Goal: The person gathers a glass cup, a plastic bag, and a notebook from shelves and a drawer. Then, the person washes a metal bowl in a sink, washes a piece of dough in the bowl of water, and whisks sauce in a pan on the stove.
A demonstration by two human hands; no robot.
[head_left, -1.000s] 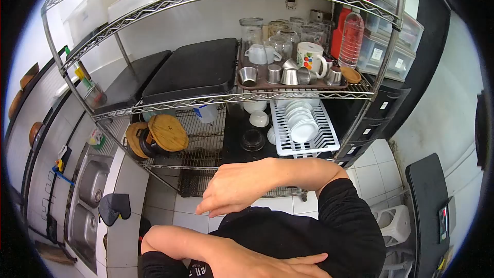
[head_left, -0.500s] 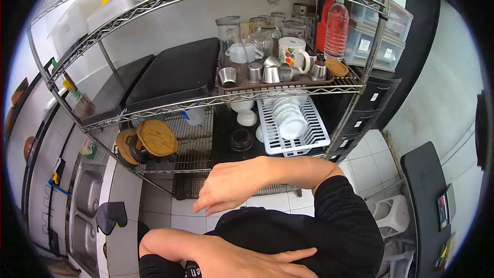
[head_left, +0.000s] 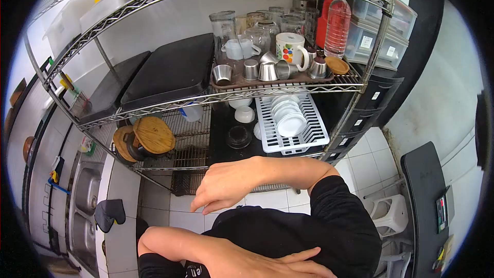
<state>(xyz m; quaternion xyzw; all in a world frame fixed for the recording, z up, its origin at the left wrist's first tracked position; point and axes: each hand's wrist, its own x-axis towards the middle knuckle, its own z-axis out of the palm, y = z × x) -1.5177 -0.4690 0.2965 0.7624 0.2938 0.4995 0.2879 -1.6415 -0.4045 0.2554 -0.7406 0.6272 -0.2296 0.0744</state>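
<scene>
Left hand (head_left: 267,265): bottom centre, fingers parted, nothing visibly gripped, over the shirt (head_left: 288,231), lower centre.
Right hand (head_left: 224,185): mid-frame, loosely bent, seemingly empty.
Handling: elbows best kept off the rack (head_left: 339,88), I'd judge.
Drainer (head_left: 296,148): right of centre, holding white dishes (head_left: 290,124).
Tray (head_left: 272,83): upper centre, carrying metal cups (head_left: 267,72), mug (head_left: 289,46), glasses (head_left: 224,23).

Letters "en" (head_left: 196,271) — black shirt (head_left: 278,226); drawer labels (head_left: 376,95) — too small to read.
</scene>
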